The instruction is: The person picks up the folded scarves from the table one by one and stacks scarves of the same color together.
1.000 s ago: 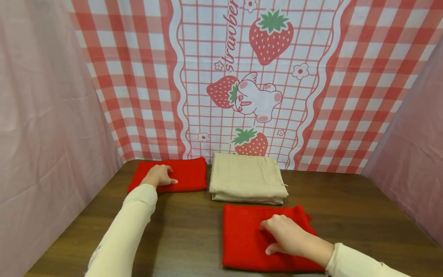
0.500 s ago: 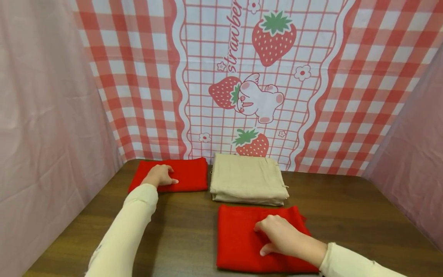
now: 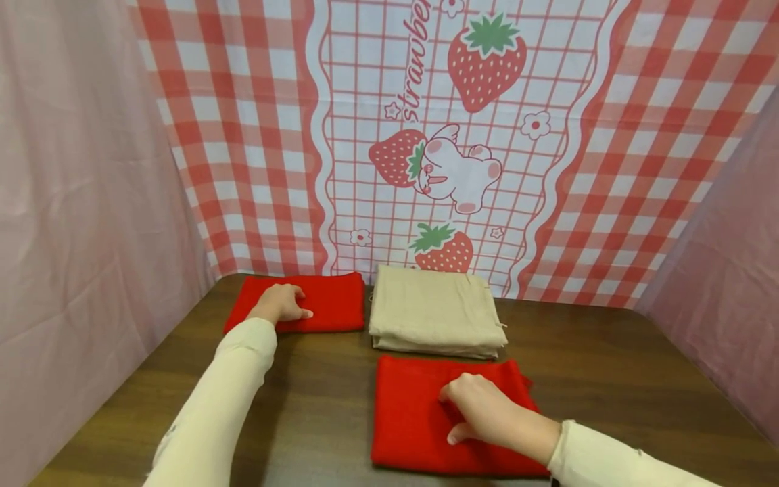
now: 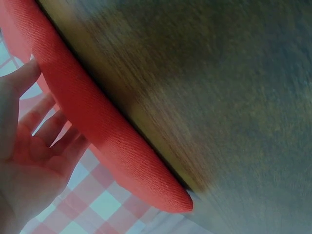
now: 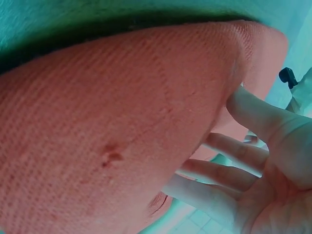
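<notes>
Bare tabletop lies open on the right, and more between the two sleeves. The beige stack blocks the back centre, red cloths flank it, and curtain walls close both sides.

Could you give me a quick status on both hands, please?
Left hand flat on far red cloth. Right hand pinching near red cloth. Beige stack between, untouched.
</notes>
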Motion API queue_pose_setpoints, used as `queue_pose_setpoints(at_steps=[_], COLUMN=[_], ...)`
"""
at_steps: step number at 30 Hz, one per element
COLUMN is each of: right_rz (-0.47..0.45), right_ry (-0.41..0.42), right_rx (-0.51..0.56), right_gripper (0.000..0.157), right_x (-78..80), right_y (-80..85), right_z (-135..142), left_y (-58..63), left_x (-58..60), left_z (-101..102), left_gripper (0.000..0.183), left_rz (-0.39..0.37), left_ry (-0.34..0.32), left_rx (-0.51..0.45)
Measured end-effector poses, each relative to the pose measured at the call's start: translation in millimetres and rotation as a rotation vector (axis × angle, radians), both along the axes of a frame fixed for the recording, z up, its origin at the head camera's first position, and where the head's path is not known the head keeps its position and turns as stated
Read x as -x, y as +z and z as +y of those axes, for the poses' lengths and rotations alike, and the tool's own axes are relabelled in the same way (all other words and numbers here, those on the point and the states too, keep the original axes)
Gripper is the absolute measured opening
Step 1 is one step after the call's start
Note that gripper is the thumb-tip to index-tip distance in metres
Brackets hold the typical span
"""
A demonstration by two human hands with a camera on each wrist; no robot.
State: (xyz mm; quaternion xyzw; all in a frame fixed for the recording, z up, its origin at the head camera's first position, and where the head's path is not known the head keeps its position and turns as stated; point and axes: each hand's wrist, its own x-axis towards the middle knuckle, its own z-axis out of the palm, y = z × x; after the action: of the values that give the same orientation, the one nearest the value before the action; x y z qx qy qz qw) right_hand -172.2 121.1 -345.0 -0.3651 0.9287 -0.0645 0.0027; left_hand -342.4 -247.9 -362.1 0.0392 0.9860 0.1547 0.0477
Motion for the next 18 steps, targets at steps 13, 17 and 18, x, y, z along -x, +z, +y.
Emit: queue_pose_setpoints(at_steps=[13, 17, 18], right_rz=[0.021, 0.016, 0.011], right_ry=[-0.013, -0.004, 0.0], right_rx=[0.003, -0.004, -0.006], right_gripper=[0.037, 0.04, 0.04], right_x=[-1.5, -1.9, -1.7], right_y=[-1.4, -0.7, 0.0], right_z=[-9.5, -7.1, -6.4], left_y=[0.4, 1.0, 1.3], left_x=[-0.6, -1.0, -0.5], left_z=[-2.2, -0.9, -0.6], left_gripper=[0.058, 0.058, 0.058], left_rz=[0.001, 0.004, 0.005], left_ry=[-0.005, -0.005, -0.005], left_rx=[0.002, -0.003, -0.005])
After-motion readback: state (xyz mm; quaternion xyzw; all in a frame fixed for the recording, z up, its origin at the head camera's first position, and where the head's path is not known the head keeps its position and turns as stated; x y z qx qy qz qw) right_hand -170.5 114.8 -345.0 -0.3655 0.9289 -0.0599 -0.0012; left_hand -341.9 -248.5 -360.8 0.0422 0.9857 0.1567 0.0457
